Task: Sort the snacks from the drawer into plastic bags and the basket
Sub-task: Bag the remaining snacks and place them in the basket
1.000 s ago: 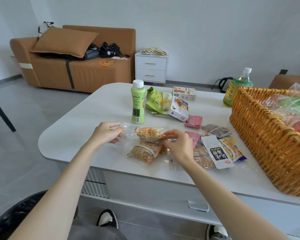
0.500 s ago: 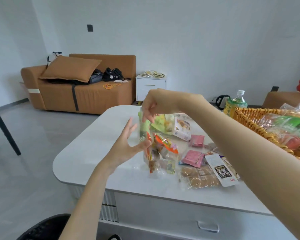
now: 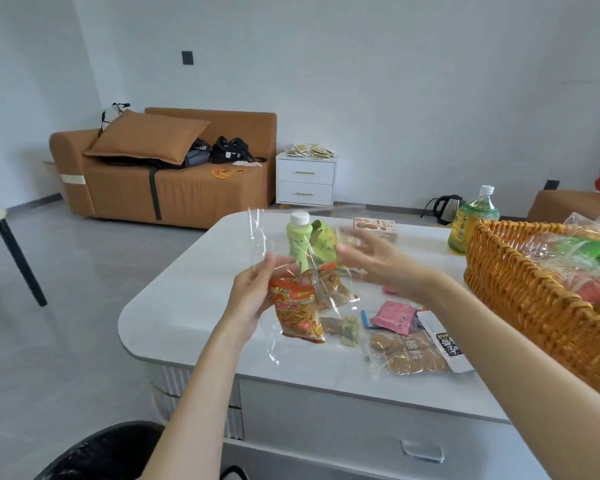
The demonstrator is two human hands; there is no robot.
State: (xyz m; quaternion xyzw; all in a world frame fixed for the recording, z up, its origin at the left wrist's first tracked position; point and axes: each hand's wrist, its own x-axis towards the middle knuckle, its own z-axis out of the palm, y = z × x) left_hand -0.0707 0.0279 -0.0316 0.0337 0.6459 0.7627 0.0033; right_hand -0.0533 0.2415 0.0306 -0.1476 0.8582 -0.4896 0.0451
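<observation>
Plastic bag of snacks, long axis vertical, gripped in left hand; right hand splayed empty just right (blurred).

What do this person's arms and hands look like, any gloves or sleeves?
No gloves: the left hand and the right hand are bare. No sleeve shows on either arm, down to the picture's edge. No watch or bracelet at either wrist. No ring shows on the left hand; the right hand's fingers are too blurred to tell.

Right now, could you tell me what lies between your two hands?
The top of the clear plastic bag, with the small green bottle behind it, in the head view.
</observation>
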